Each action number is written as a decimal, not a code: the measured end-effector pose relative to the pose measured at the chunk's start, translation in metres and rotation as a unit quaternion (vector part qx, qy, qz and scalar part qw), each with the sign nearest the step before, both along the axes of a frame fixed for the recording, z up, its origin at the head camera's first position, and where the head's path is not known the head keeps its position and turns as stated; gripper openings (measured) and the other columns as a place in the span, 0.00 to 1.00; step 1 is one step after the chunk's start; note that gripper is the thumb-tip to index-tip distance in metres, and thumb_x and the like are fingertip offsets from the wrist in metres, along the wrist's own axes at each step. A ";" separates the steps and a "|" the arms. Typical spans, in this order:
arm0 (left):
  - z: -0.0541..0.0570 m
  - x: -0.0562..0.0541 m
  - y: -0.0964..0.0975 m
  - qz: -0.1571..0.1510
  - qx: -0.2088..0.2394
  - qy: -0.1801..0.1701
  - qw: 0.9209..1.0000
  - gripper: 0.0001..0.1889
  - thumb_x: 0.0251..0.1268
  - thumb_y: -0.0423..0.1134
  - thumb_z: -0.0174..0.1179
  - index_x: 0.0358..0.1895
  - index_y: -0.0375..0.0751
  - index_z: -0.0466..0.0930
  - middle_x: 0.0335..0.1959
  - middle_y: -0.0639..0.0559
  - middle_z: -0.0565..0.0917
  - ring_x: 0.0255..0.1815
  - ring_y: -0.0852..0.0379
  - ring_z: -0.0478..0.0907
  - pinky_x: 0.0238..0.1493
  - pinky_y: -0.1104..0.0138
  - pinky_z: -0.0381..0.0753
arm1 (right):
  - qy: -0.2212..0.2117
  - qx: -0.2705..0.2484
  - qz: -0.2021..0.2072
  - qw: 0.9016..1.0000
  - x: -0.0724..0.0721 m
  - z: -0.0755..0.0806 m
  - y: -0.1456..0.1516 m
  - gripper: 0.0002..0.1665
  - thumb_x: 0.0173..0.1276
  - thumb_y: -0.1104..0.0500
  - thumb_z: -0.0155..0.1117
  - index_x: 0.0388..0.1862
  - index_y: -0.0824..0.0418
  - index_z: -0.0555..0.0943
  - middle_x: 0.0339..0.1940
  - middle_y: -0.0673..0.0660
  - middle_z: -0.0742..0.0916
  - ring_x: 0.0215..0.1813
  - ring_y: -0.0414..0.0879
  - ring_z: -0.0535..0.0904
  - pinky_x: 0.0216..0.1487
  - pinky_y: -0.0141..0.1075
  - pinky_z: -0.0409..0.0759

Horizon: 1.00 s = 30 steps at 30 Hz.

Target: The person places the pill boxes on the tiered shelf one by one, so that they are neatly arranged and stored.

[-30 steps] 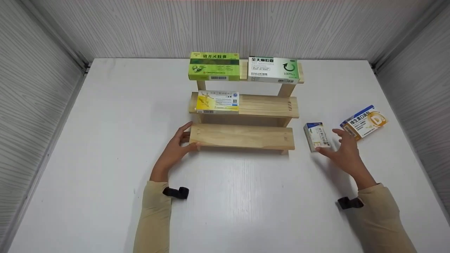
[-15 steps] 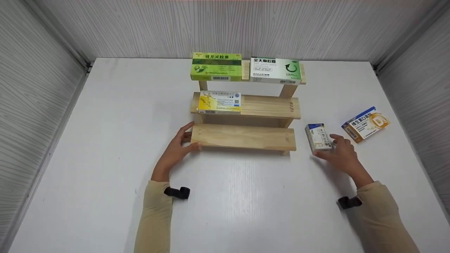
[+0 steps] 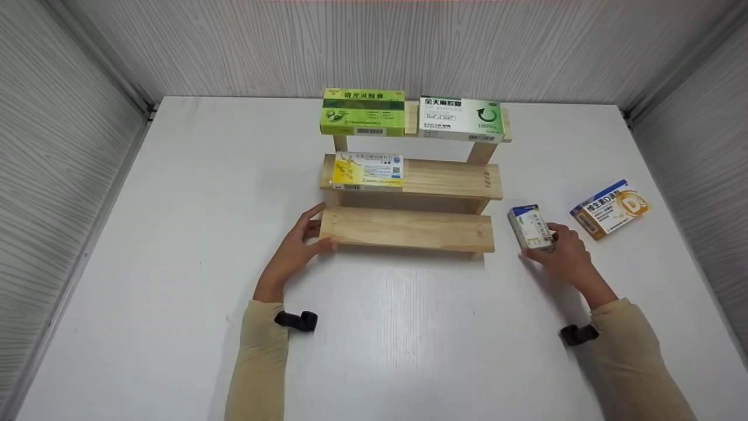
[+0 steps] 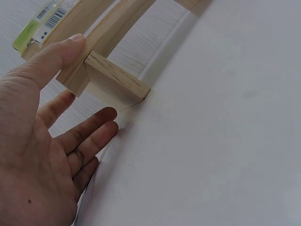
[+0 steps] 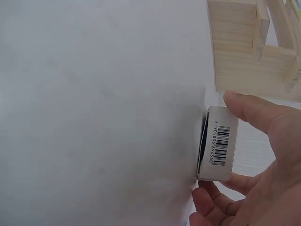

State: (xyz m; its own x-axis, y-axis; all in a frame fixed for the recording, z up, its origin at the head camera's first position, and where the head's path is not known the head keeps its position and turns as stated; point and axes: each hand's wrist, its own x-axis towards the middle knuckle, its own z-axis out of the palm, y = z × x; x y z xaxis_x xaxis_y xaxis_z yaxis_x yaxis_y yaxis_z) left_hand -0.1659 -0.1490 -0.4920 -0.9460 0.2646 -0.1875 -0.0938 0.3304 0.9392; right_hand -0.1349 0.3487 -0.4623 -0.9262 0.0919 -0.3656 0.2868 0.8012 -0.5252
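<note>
A three-tier wooden display rack [image 3: 409, 228] stands near the middle of the table. My left hand [image 3: 294, 251] holds the left end of its lowest board; in the left wrist view the thumb [image 4: 70, 47] lies on the board's edge and the other fingers are spread below. Right of the rack, my right hand [image 3: 567, 254] grips a small white-and-blue medicine box [image 3: 530, 227] by its sides, between thumb and fingers. The right wrist view shows this box's barcode end [image 5: 220, 143]. An orange-and-white vitamin D box [image 3: 611, 209] lies beyond the right hand, apart from it.
On the top tier sit a green medicine box [image 3: 362, 112] and a white-and-green one [image 3: 460, 118]. A yellow-and-white box [image 3: 368, 171] sits at the left of the middle tier. Grey wood-grain panels [image 3: 374, 47] border the white table [image 3: 385, 351].
My right hand has closed in on the small white-and-blue box, and its fingers now meet the box's right side. The left hand keeps its place on the rack. The whole view has shifted slightly.
</note>
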 end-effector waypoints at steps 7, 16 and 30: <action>0.002 0.000 0.001 0.001 0.010 -0.027 1.000 0.43 0.62 0.48 0.66 0.76 0.63 0.50 0.68 0.42 0.68 0.66 0.45 0.67 0.66 0.51 0.62 | 0.023 -0.060 0.013 0.998 0.000 0.000 0.009 0.51 0.67 0.54 0.64 0.73 0.78 0.48 0.64 0.80 0.62 0.60 0.63 0.62 0.57 0.50 0.66; 0.034 0.012 0.005 -0.010 0.011 -0.024 1.000 0.42 0.64 0.43 0.64 0.77 0.53 0.50 0.67 0.38 0.68 0.66 0.43 0.67 0.66 0.51 0.62 | 0.095 -0.073 -0.009 0.993 0.007 0.011 0.019 0.41 0.69 0.56 0.61 0.74 0.69 0.57 0.67 0.71 0.67 0.63 0.62 0.65 0.50 0.39 0.66; 0.035 0.012 0.005 -0.011 0.010 -0.019 1.000 0.42 0.63 0.42 0.64 0.77 0.51 0.50 0.66 0.37 0.70 0.65 0.43 0.68 0.68 0.51 0.61 | 0.223 -0.155 -0.067 0.960 0.010 0.035 0.008 0.33 0.68 0.56 0.64 0.71 0.54 0.67 0.61 0.46 0.75 0.57 0.41 0.67 0.55 0.30 0.62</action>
State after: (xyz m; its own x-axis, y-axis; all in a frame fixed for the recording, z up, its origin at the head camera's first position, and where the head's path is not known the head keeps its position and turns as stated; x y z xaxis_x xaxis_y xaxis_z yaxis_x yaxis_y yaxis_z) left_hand -0.1540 -0.1436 -0.4571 -0.9323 0.2892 -0.2173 -0.1224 0.3132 0.9418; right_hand -0.1253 0.3571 -0.4271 -0.9844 0.1723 0.0351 0.0683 0.5588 -0.8265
